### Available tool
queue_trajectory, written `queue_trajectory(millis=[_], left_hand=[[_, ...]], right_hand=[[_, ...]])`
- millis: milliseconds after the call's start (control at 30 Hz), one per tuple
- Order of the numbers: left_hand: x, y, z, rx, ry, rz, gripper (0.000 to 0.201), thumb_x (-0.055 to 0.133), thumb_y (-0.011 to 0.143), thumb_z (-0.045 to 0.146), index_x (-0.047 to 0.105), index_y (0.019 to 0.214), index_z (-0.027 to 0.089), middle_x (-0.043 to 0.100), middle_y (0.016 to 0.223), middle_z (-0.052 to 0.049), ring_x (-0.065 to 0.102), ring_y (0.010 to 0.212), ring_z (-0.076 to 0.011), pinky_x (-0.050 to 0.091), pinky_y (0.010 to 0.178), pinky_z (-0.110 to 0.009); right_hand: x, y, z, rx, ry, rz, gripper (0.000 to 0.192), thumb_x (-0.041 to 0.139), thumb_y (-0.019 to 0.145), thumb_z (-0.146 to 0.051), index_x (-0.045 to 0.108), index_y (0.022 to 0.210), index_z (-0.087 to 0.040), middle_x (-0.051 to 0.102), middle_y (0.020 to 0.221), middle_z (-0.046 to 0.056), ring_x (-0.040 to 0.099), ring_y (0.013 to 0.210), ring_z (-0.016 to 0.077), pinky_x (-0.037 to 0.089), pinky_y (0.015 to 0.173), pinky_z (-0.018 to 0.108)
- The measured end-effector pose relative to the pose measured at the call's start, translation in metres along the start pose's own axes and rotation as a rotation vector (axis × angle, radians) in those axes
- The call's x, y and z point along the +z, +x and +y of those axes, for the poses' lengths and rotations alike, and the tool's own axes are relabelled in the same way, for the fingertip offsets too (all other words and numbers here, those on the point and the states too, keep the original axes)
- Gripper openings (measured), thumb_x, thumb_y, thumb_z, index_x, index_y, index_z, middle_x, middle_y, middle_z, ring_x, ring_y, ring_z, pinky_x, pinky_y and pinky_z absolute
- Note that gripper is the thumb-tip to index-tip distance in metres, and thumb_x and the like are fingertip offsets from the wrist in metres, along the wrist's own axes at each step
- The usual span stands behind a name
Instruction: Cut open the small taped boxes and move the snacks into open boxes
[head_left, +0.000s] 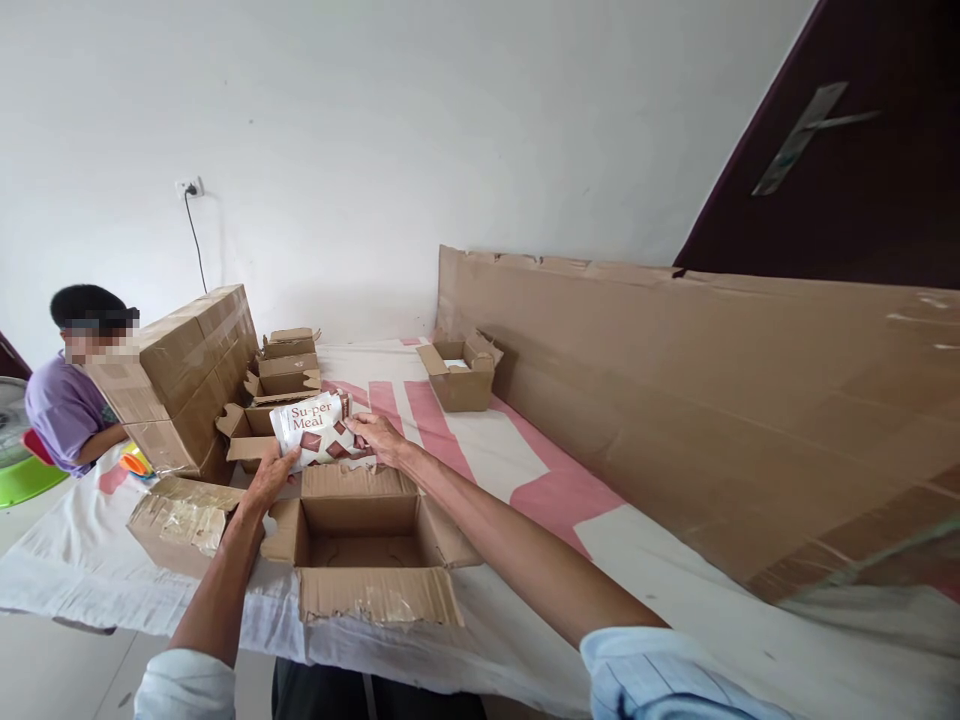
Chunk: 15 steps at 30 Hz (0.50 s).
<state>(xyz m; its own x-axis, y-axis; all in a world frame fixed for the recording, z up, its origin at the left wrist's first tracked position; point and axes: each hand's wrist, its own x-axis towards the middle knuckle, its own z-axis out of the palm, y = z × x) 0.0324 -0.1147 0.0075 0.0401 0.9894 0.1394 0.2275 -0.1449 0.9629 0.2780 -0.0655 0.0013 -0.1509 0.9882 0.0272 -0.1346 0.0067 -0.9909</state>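
A white pouch printed "Su-per Meal" with brown squares is held up between my two hands. My left hand grips its lower left edge. At its right side, my right hand pinches the edge. Just below the pouch, nearer to me, stands an open cardboard box with its flaps spread; the part of its inside that shows is bare. Behind the pouch is another open box, partly hidden by it.
Stacked closed cartons stand at the left, with a person in a purple shirt beyond them. A smaller box with white contents sits farther back. A tall cardboard sheet borders the cloth-covered surface on the right.
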Motion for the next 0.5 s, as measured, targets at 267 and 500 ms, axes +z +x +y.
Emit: queue_trajectory(millis=[267,500], left_hand=[[0.002,-0.001,0.000,-0.005,0.002,-0.014,0.058,0.082,0.073,0.067,0.071,0.098,0.015,0.069,0.083,-0.004,0.060,0.070,-0.0164,0.045,0.053,-0.022],[0.004,-0.002,0.020,0.065,-0.035,0.038,0.063,0.080,0.075,0.069,0.064,0.106,0.017,0.071,0.094,-0.006,0.064,0.078,-0.0188,0.050,0.055,-0.023]], right_hand=[[0.002,-0.005,0.003,-0.004,-0.015,0.011,0.045,0.083,0.081,-0.058,0.058,0.073,-0.021,0.050,0.048,-0.010,0.044,0.040,0.0083,0.036,0.040,0.021],[0.009,-0.018,-0.025,-0.175,0.034,0.005,0.051,0.084,0.071,-0.067,0.063,0.078,-0.022,0.066,0.066,-0.004,0.060,0.062,0.0137,0.048,0.054,0.023]])
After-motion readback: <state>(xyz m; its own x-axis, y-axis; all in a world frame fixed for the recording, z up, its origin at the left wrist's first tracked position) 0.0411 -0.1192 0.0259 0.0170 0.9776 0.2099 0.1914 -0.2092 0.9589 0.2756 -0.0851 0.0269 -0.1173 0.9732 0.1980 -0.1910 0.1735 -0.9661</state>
